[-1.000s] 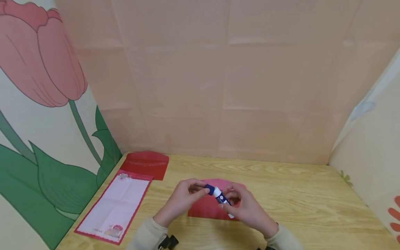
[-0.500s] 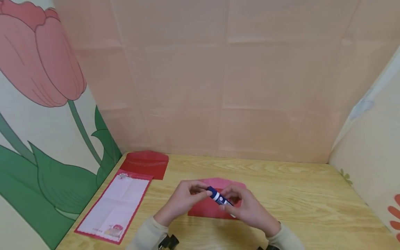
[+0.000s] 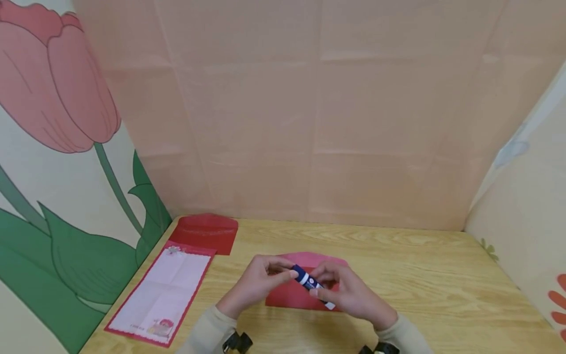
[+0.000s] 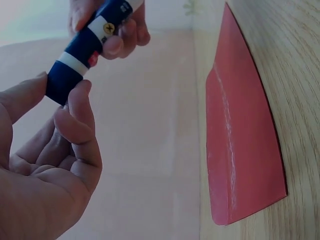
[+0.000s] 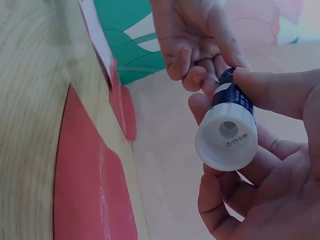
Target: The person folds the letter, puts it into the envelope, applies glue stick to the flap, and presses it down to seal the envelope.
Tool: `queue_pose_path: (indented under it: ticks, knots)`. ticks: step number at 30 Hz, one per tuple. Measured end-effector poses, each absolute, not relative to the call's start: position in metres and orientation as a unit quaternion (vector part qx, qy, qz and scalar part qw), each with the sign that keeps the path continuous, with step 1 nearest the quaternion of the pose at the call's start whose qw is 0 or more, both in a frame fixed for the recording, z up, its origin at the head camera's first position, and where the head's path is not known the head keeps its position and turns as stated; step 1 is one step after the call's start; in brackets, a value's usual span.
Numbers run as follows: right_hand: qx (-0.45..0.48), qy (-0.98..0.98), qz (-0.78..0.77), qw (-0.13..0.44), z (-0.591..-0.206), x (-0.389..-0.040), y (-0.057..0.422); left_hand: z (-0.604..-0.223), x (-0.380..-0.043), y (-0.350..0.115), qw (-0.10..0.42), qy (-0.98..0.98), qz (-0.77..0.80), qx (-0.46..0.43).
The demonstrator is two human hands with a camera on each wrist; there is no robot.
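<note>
Left hand [image 3: 261, 278] pinches the blue cap [image 4: 64, 82] of the glue stick [image 3: 308, 280]; right hand [image 3: 349, 292] grips the body. The stick is tilted, raised off the table [image 3: 442, 285], above the red envelope [image 3: 285, 295]. Only the right wrist view shows its white base [image 5: 215, 145], stamped with print. Wrist views show a white streak [image 4: 228, 130] along the envelope's fold. Head view places a second red envelope [image 3: 210, 236] at the table's far-left corner, a red-bordered sheet [image 3: 163, 290] along the left edge.
</note>
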State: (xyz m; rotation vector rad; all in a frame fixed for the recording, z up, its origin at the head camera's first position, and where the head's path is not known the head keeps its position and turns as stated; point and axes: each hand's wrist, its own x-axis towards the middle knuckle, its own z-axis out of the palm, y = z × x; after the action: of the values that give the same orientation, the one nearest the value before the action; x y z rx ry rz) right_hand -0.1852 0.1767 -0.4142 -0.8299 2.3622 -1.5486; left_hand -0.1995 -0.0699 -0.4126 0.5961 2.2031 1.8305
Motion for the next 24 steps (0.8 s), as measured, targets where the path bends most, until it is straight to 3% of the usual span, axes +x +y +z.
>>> queue_pose_path:
  ticks: [24]
  knots:
    - [-0.27,0.698,-0.629,0.209,-0.425,-0.191,0.18,-0.423,-0.203,-0.07,0.135,0.711,0.658,0.208]
